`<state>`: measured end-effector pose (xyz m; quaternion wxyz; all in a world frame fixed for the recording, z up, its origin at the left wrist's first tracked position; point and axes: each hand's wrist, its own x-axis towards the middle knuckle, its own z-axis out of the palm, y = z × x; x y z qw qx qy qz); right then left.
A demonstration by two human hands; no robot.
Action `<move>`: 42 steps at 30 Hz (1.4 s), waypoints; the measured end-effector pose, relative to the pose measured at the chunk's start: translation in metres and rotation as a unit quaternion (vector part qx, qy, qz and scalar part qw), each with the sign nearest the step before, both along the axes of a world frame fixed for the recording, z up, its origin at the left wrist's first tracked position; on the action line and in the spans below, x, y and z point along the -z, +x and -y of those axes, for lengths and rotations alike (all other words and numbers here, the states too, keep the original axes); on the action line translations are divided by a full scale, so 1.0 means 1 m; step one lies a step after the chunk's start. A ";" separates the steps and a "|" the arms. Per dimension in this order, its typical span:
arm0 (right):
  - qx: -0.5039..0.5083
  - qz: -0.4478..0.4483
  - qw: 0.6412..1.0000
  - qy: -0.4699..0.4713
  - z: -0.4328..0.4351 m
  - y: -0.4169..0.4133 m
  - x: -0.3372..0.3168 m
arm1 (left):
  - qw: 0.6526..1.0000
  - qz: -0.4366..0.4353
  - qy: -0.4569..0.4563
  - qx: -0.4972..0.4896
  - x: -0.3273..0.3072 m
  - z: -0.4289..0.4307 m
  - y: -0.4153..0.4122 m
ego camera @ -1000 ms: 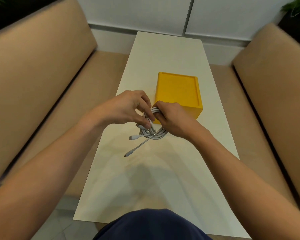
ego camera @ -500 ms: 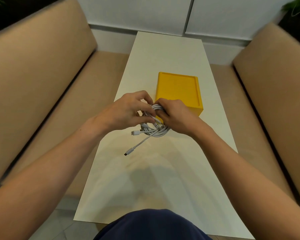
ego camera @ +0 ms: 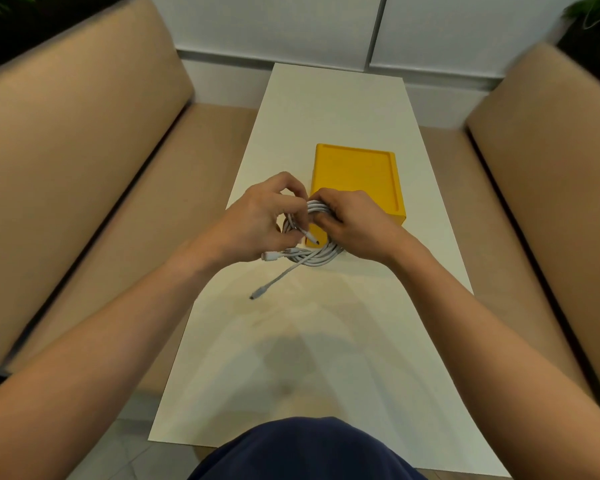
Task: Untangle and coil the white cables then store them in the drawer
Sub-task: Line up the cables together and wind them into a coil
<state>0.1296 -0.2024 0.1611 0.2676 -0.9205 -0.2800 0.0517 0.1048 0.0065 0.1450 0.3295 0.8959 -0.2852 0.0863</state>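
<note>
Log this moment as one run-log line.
phase: coiling | left hand: pinches white cables | right hand: grips white cables | loose plug end: outside coil | yellow box: behind hands | stored: not yet

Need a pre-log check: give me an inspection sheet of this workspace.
Surface: long white table, with arm shadows on it.
Job's things: cables looped in a bundle, held in front of the yellow box; no open drawer shows.
Clutter: nothing seen.
Grips: left hand pinches a strand; right hand grips the top of the loops.
Cables: one plug trails loose towards the person; other ends stick out at the bundle's left.
Surroundings: tan benches on both sides, white wall beyond, plants in the far corners.
</note>
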 end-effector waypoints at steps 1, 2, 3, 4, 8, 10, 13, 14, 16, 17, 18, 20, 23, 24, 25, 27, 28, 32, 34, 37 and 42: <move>-0.001 0.002 1.000 -0.003 0.000 0.000 -0.001 | 1.000 -0.003 0.003 -0.001 -0.001 0.001 0.001; -0.001 0.001 1.000 -0.005 0.001 0.001 -0.001 | 1.000 -0.015 0.006 0.000 -0.002 0.000 0.002; -0.001 -0.003 1.000 -0.007 0.002 0.000 -0.001 | 0.999 -0.031 0.010 0.006 -0.004 -0.001 0.003; -0.001 -0.007 1.000 -0.008 0.004 -0.001 0.001 | 0.999 -0.046 0.018 0.015 -0.006 -0.004 0.003; 0.009 -0.016 1.000 -0.002 0.006 -0.004 0.006 | 0.993 -0.093 0.026 0.070 -0.010 -0.012 -0.001; 0.007 -0.020 1.000 0.000 0.007 -0.005 0.006 | 0.989 -0.125 0.013 0.079 -0.010 -0.013 -0.004; 0.000 -0.023 1.000 0.001 0.005 -0.007 0.006 | 0.984 -0.159 0.005 0.084 -0.008 -0.017 -0.006; -0.001 -0.023 1.000 0.002 0.005 -0.007 0.006 | 0.984 -0.159 -0.002 0.083 -0.007 -0.017 -0.006; -0.002 -0.025 1.000 0.003 0.003 -0.008 0.006 | 0.986 -0.149 -0.025 0.073 -0.005 -0.016 -0.006; -0.002 -0.025 1.000 0.003 0.002 -0.008 0.006 | 0.986 -0.150 -0.040 0.066 -0.004 -0.015 -0.006; -0.003 -0.024 1.000 0.002 0.002 -0.008 0.005 | 0.984 -0.155 -0.058 0.057 -0.004 -0.013 -0.006; -0.007 -0.021 1.000 0.001 0.000 -0.008 0.003 | 0.983 -0.161 -0.085 0.032 -0.005 -0.009 -0.006; -0.006 -0.014 1.000 0.006 -0.002 -0.007 -0.001 | 0.986 -0.147 -0.078 0.004 -0.010 -0.007 -0.006; -0.006 -0.010 1.000 0.005 -0.003 -0.006 -0.002 | 0.986 -0.145 -0.078 -0.002 -0.012 -0.006 -0.006; -0.007 -0.008 1.000 0.004 -0.004 -0.006 -0.004 | 0.985 -0.147 -0.088 -0.009 -0.013 -0.005 -0.007; -0.005 -0.006 1.000 -0.001 -0.005 -0.006 -0.006 | 0.979 -0.156 -0.128 -0.035 -0.012 -0.004 -0.008; -0.003 -0.007 1.000 0.000 -0.005 -0.006 -0.006 | 0.974 -0.162 -0.152 -0.042 -0.011 -0.004 -0.009; -0.009 -0.010 1.000 -0.001 -0.005 -0.006 -0.005 | 0.960 -0.231 -0.151 -0.053 -0.012 -0.004 -0.013; -0.010 -0.017 1.000 -0.005 -0.007 -0.006 -0.003 | 0.955 -0.259 -0.127 -0.070 -0.009 -0.003 -0.013; -0.014 -0.023 1.000 -0.016 -0.007 -0.006 -0.002 | 0.944 -0.279 -0.157 -0.072 -0.002 0.000 -0.012; -0.032 -0.025 0.999 -0.014 -0.001 -0.005 -0.009 | 0.903 -0.318 -0.289 -0.014 0.003 0.000 -0.017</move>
